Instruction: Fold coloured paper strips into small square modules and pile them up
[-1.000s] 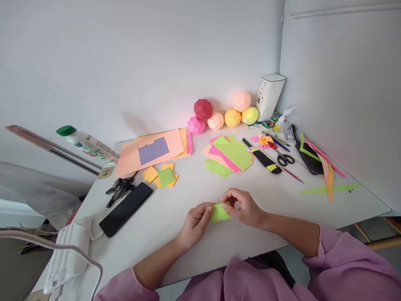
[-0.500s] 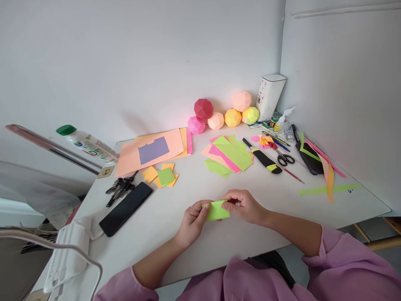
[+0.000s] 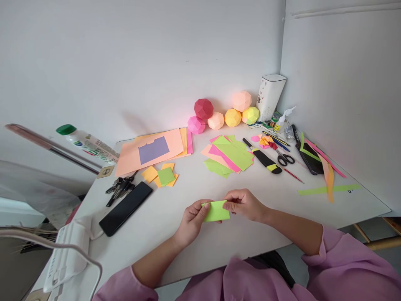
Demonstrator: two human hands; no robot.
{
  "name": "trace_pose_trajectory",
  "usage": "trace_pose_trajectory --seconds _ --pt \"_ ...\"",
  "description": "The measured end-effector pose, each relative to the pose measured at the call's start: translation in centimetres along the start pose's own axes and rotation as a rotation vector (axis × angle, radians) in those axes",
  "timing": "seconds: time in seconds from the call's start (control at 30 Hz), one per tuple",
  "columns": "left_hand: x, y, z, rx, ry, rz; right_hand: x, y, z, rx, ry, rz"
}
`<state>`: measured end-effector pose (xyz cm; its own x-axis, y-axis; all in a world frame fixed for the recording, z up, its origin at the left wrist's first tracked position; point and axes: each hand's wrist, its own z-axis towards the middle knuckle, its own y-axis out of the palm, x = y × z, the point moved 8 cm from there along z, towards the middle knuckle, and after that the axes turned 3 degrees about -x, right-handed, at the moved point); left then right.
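Observation:
A small piece of folded lime-green paper (image 3: 216,211) is held between both hands above the front of the table. My left hand (image 3: 191,218) grips its left side, thumb on top and fingers underneath. At the upper right corner, my right hand (image 3: 246,205) pinches the same paper between thumb and fingers. Beyond the hands lies a pile of green, pink and peach paper sheets (image 3: 230,152). To the left are small orange paper squares (image 3: 149,174) with a green square (image 3: 166,177) on top.
Paper polyhedron balls (image 3: 204,108) stand by the wall. A utility knife (image 3: 266,161), scissors (image 3: 285,159) and glue bottle (image 3: 280,124) lie or stand right. Left are a phone (image 3: 126,209), keys (image 3: 120,190), power strip (image 3: 67,255) and large paper sheets (image 3: 128,156).
The right thumb has shifted slightly to the right along the paper's upper edge. The left hand stays nearly in place, still gripping the paper.

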<state>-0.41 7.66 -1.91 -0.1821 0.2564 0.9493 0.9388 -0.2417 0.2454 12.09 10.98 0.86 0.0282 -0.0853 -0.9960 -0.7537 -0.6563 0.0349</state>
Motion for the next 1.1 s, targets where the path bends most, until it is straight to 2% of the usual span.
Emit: trace_pose_trajectory --seconds 0.3,0.53,0.7,0.87,0.97,1.1 --pt "0.0 0.0 0.1 -0.021 -0.01 -0.127 0.2 0.3 0.1 -0.064 0.033 0.101" --pt "0.4 -0.3 -0.3 -0.022 0.07 0.043 -0.5 0.3 0.0 -0.06 -0.041 0.058" --pt "0.6 -0.6 -0.6 -0.019 0.143 0.193 -1.5 0.1 -0.2 -0.016 -0.111 -0.095" --pt "1.3 -0.4 -0.7 -0.006 0.227 0.455 -2.0 0.3 -0.3 0.046 -0.192 -0.334" --pt "1.4 0.3 -0.6 -0.041 0.224 0.538 -1.8 0.6 -0.3 0.065 -0.238 -0.427" --pt "1.3 0.8 -0.4 -0.065 0.176 0.513 -1.6 0.9 -0.2 0.08 -0.273 -0.499"
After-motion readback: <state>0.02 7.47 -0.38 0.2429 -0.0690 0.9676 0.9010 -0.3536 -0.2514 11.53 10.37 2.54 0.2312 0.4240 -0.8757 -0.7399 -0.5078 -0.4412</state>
